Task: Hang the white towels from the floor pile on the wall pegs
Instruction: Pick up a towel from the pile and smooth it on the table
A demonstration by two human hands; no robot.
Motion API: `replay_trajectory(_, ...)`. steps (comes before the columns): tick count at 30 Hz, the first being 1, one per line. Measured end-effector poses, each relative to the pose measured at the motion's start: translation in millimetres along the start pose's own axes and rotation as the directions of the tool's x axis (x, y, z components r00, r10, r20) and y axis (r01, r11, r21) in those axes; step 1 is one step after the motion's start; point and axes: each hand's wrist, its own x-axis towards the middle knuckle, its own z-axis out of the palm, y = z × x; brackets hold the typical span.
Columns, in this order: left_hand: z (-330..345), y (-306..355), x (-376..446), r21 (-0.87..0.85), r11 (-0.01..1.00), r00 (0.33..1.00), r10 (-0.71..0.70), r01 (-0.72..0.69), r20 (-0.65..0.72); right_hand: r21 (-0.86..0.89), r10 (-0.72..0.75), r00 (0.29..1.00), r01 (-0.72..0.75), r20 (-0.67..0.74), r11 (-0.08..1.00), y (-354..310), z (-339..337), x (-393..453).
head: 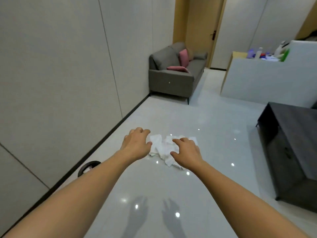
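A crumpled pile of white towels (164, 148) lies on the glossy pale floor ahead of me. Both arms stretch out towards it. My left hand (136, 143) hovers at the pile's left edge with fingers curled and apart, holding nothing. My right hand (186, 154) is over the pile's right part, fingers spread and empty, covering some of the cloth. Their shadows fall on the floor nearer to me, so the hands are above the floor. No wall pegs are in sight.
A panelled wall (68, 74) runs along the left with a dark skirting. A round black bin (88, 167) stands by it. A grey sofa (175, 74) with pink cushions stands at the back, a dark low table (291, 143) on the right, a white counter (265, 78) behind it.
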Motion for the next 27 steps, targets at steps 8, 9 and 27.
replay_trajectory(8, 114, 17, 120, -0.049, 0.993, 0.957, 0.115, -0.105, 0.268, 0.003, 0.374, 0.915, -0.379, 0.152, 0.925, 131, 60, 56)
replay_trajectory(9, 128, 18, 136, -0.051, 0.993, 0.950, 0.118, -0.108, 0.289, 0.005, 0.393, 0.904, -0.400, 0.165, 0.917, 144, 67, 70)
replay_trajectory(27, 359, 23, 421, -0.086, 0.980, 0.767, -0.083, 0.177, 0.636, 0.108, 0.415, 0.714, -0.561, 0.564, 0.820, 297, 196, 393)
